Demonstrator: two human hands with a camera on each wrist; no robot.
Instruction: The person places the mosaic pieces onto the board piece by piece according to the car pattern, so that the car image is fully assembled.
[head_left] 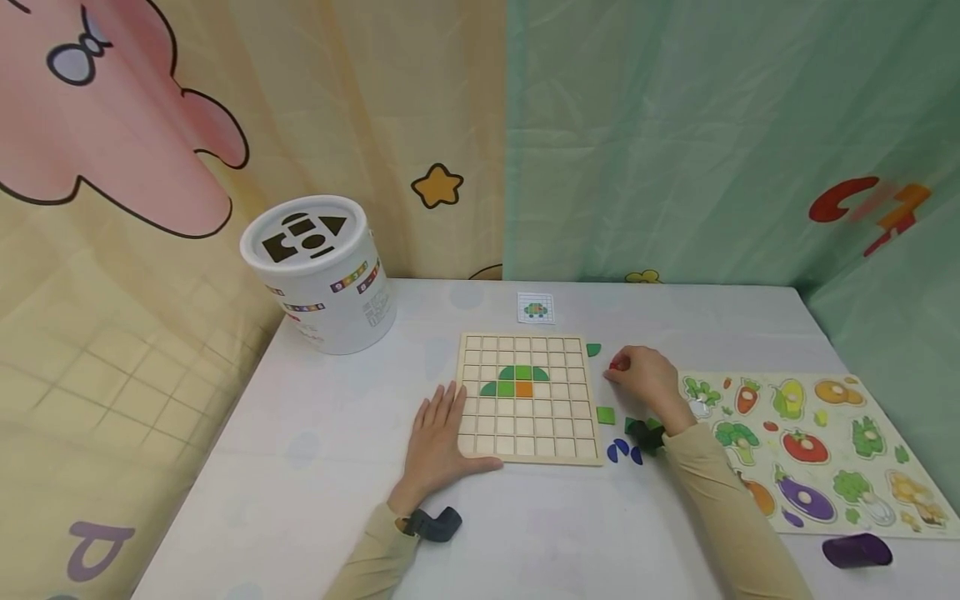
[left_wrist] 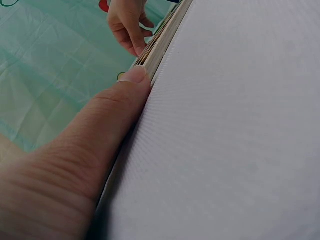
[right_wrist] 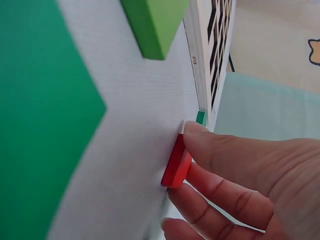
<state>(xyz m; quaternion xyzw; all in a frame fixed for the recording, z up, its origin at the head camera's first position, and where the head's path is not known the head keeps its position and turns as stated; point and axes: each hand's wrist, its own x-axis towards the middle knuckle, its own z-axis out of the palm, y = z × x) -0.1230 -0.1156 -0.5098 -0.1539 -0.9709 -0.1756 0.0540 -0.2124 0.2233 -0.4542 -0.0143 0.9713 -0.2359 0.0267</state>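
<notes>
A wooden grid board lies mid-table, with green tiles and an orange square tile set in its cells. My left hand rests at the board's lower left corner, fingers straight along the left side and thumb against the front edge. To the right of the board, my right hand pinches a small red tile between thumb and fingers, close over the table. Near it lie a green quarter-round tile, a light green square tile and several blue half-round tiles.
A small pattern card lies behind the board. A white bucket with shaped holes in its lid stands at the back left. On the right are a vegetable puzzle board and a dark purple cylinder. Curtains hang behind the table.
</notes>
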